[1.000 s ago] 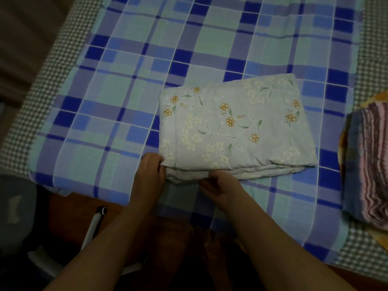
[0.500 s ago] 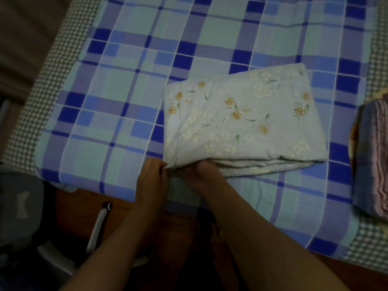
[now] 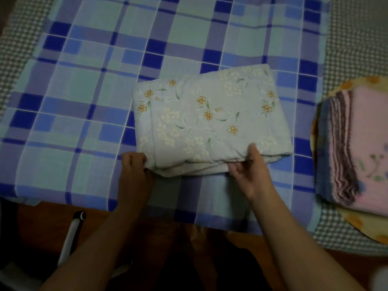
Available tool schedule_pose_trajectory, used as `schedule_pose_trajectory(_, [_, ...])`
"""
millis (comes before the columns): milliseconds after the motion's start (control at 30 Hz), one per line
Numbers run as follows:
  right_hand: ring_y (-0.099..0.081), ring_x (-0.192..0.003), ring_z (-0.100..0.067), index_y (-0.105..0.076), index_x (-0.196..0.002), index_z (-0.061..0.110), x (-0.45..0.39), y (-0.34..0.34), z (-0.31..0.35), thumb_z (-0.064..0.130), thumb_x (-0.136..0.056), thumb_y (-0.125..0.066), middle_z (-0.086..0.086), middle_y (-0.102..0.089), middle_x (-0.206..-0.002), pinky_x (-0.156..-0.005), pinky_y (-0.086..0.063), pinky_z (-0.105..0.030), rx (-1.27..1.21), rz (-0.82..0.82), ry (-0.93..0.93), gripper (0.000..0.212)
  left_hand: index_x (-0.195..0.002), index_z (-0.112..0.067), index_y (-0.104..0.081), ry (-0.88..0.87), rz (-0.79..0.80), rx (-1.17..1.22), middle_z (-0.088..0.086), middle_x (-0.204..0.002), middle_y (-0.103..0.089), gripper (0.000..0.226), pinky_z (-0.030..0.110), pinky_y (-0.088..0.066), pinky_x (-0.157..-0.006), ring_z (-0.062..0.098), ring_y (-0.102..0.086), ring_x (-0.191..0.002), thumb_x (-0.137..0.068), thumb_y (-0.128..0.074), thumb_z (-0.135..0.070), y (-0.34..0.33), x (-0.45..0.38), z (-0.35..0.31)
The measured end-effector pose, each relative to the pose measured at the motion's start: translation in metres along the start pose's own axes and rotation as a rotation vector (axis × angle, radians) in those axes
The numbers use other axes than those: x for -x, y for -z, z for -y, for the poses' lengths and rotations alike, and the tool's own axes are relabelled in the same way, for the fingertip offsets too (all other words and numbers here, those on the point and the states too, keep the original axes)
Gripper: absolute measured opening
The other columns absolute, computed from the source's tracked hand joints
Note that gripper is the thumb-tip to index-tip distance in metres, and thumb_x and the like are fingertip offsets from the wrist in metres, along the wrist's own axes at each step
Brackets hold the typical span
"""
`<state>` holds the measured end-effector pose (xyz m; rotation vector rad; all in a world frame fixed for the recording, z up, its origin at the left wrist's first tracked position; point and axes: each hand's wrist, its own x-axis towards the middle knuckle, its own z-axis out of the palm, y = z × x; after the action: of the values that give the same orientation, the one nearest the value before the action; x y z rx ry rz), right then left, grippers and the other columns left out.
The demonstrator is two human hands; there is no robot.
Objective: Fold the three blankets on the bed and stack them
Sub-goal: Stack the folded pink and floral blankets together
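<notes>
The pink blanket (image 3: 363,148) and the yellow blanket (image 3: 354,222) beneath it run off the right edge. The right hand (image 3: 251,171) tucks fingertips out of sight into the floral blanket (image 3: 210,120). The left hand (image 3: 134,171) hides that blanket's near-left corner.

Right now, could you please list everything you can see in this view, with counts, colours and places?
Folded pale floral blanket: one, light grey-green with orange and cream flowers, middle of the bed.
Blue plaid blanket: one, blue, teal and purple checks, spread flat under the floral one.
Pink folded blanket: one, pink with dark striped edges, right edge, on an orange-yellow patterned cloth.
Grey checked bed sheet: one, grey and white, beneath everything.
White tube with a black tip: one, lower left, off the bed.
Hands: left hand grips the floral blanket's near left corner; right hand pinches its near edge.
</notes>
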<state>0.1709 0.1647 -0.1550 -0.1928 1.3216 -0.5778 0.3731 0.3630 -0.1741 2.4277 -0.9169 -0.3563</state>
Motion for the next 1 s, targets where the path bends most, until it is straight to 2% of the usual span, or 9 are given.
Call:
schedule_pose_trajectory(100, [-0.069, -0.108, -0.031, -0.057, -0.134, 0.021, -0.019, 0.004, 0.049, 0.042, -0.072, -0.084, -0.009, -0.071, -0.121, -0.088, -0.056, -0.054, -0.046, -0.112, 0.085, 0.071, -0.094, -0.002, -0.054, -0.003, 0.028, -0.051, 0.02, -0.105, -0.051, 0.025, 0.039, -0.045, -0.062, 0.029, -0.053, -0.078, -0.079, -0.06, 0.016, 0.001, 0.009, 0.008])
schedule_pose_trajectory(167, [-0.071, -0.102, -0.028, -0.056, -0.136, 0.018, -0.029, 0.005, 0.064, 0.032, -0.084, -0.077, -0.009, -0.071, -0.119, -0.071, -0.061, -0.047, 0.007, -0.203, 0.059, 0.057, -0.101, -0.006, -0.052, 0.104, 0.027, -0.019, 0.018, -0.11, -0.048, 0.026, 0.046, -0.049, -0.066, 0.034, -0.054, -0.085, -0.082, -0.063, 0.008, -0.001, 0.011, 0.01])
schedule_pose_trajectory(267, [-0.068, -0.098, -0.025, -0.056, -0.135, 0.012, -0.034, 0.007, 0.068, 0.019, -0.1, -0.054, -0.009, -0.068, -0.122, -0.05, -0.059, -0.041, -0.008, -0.283, 0.025, 0.035, -0.126, -0.011, -0.046, 0.224, 0.06, 0.041, 0.017, -0.132, -0.042, 0.068, 0.047, -0.052, -0.087, 0.024, -0.048, -0.11, -0.074, -0.082, -0.037, -0.011, 0.012, -0.002])
schedule_pose_trajectory(367, [-0.068, -0.101, -0.028, -0.057, -0.133, 0.013, -0.031, 0.005, 0.066, 0.015, -0.1, -0.053, -0.009, -0.067, -0.123, -0.052, -0.06, -0.047, -0.004, -0.3, 0.031, 0.033, -0.143, -0.014, -0.036, 0.157, -0.002, -0.035, 0.018, -0.146, -0.036, 0.102, 0.045, -0.046, -0.093, 0.034, -0.044, -0.127, -0.066, -0.073, -0.069, -0.022, 0.01, -0.023])
schedule_pose_trajectory(500, [-0.067, -0.094, -0.027, -0.056, -0.131, 0.015, -0.03, 0.003, 0.073, 0.016, -0.097, -0.056, -0.009, -0.066, -0.118, -0.045, -0.056, -0.04, 0.088, -0.378, 0.057, 0.034, -0.127, -0.013, -0.046, -0.006, -0.336, -0.038, 0.021, -0.129, -0.052, 0.066, 0.045, -0.047, -0.087, 0.035, -0.052, -0.113, -0.086, -0.06, -0.063, -0.013, -0.012, -0.04])
schedule_pose_trajectory(567, [-0.064, -0.089, -0.026, -0.055, -0.127, 0.014, -0.025, -0.001, 0.078, 0.019, -0.098, -0.054, -0.008, -0.064, -0.114, -0.046, -0.058, -0.04, 0.131, -0.363, 0.023, 0.029, -0.129, -0.015, -0.045, -0.123, -0.294, -0.14, 0.022, -0.13, -0.05, 0.068, 0.047, -0.044, -0.092, 0.038, -0.05, -0.116, -0.084, -0.064, -0.062, -0.006, -0.02, -0.034])
schedule_pose_trajectory(733, [-0.059, -0.095, -0.029, -0.055, -0.097, 0.017, -0.021, -0.008, 0.084, 0.026, -0.1, -0.046, -0.008, -0.061, -0.124, -0.1, -0.047, -0.053, 0.172, -0.298, -0.061, 0.013, -0.141, -0.012, -0.041, -0.173, -0.089, -0.295, 0.022, -0.139, -0.043, 0.093, 0.05, -0.046, -0.09, 0.038, -0.047, -0.12, -0.072, -0.071, -0.067, 0.008, -0.047, -0.028])
schedule_pose_trajectory(867, [-0.053, -0.118, -0.035, -0.055, -0.113, 0.02, -0.022, -0.011, 0.087, 0.029, -0.101, -0.045, -0.008, -0.058, -0.114, -0.082, -0.05, -0.06, 0.172, -0.293, -0.053, 0.018, -0.121, -0.011, -0.058, -0.222, -0.242, -0.2, 0.015, -0.121, -0.057, 0.063, 0.037, -0.049, -0.074, 0.03, -0.054, -0.105, -0.082, -0.063, -0.061, 0.016, -0.064, -0.059])
schedule_pose_trajectory(1000, [-0.052, -0.121, -0.035, -0.05, -0.133, 0.018, -0.022, -0.014, 0.088, 0.026, -0.101, -0.045, -0.011, -0.054, -0.133, -0.077, -0.05, -0.06, 0.145, -0.3, -0.055, 0.033, -0.109, -0.01, -0.058, 0.238, -0.39, 0.123, 0.011, -0.113, -0.055, 0.029, 0.023, -0.044, -0.075, 0.026, -0.055, -0.104, -0.087, -0.062, -0.03, 0.015, -0.06, -0.063])
